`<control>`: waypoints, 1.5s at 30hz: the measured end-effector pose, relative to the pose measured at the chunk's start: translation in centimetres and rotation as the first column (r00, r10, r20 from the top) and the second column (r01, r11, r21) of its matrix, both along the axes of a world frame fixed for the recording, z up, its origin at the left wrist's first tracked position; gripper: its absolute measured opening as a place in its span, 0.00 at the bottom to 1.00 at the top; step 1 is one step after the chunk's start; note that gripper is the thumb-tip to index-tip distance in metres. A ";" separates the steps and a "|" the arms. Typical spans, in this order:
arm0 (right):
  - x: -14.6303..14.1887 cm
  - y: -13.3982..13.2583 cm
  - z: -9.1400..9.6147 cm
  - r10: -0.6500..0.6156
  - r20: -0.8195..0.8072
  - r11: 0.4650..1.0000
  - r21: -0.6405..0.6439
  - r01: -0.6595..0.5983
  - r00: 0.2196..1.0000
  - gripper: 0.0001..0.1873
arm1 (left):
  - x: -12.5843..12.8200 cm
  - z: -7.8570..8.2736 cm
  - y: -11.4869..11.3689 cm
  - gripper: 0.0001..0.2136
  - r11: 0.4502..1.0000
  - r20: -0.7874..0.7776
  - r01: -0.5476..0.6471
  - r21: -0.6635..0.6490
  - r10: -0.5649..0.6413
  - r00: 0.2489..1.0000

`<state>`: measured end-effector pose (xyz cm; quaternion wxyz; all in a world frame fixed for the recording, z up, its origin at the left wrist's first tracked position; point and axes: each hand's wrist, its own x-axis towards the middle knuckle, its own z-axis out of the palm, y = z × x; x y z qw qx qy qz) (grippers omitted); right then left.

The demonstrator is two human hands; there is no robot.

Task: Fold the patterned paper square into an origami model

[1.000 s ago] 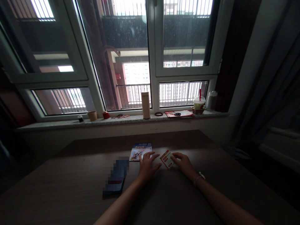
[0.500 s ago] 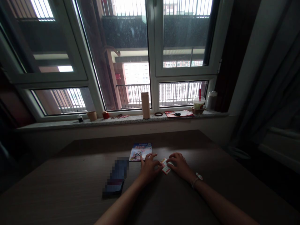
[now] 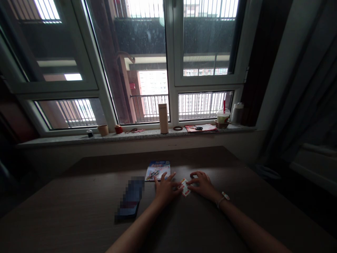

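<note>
Between my two hands is a small white card [image 3: 185,190] with red and yellow print, low over the brown table. My left hand [image 3: 166,189] pinches its left edge with the thumb and a finger, while the other fingers are raised and spread. At the opposite edge, the fingertips of my right hand [image 3: 202,185] close on the card, with the other fingers curled above. Whether the card rests on the tabletop I cannot tell. Just beyond my left fingers lies a blue and white printed booklet [image 3: 155,171].
A dark phone-like object [image 3: 130,200], partly pixelated, lies left of my left forearm on the table [image 3: 79,196]. Along the windowsill stand a beige bottle [image 3: 163,118], a paper cup [image 3: 103,130], a drink cup with a red straw [image 3: 223,116], and scissors [image 3: 199,128] on red papers.
My left hand has shifted slightly left and its fingers are spread wider. My right fingers are a little more curled. The card has turned slightly between them.
</note>
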<state>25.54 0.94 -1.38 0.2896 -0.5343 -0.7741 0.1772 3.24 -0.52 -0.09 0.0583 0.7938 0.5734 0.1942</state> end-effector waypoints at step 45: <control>0.4 1.1 -0.9 0.126 -0.265 0.992 0.031 -0.122 0.956 0.11 | -0.2 0.1 -0.4 0.26 0.994 -0.049 0.048 -0.099 -0.053 0.997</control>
